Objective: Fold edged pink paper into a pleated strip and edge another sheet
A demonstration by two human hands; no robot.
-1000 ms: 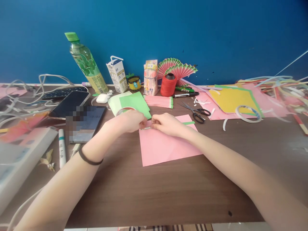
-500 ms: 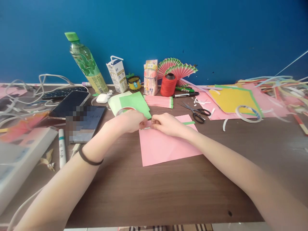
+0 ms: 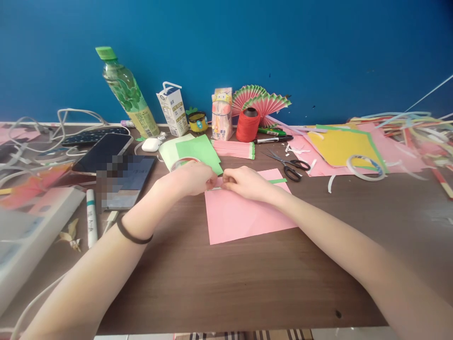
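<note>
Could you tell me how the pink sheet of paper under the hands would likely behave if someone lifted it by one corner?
The flat pink paper sheet looks thin, so it would probably droop and bend. It seems very light and might slide easily on the smooth brown table top.

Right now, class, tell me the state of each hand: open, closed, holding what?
Left hand: closed, pinching the thin strip that lies along the pink sheet.
Right hand: closed, pinching the same strip.
</note>
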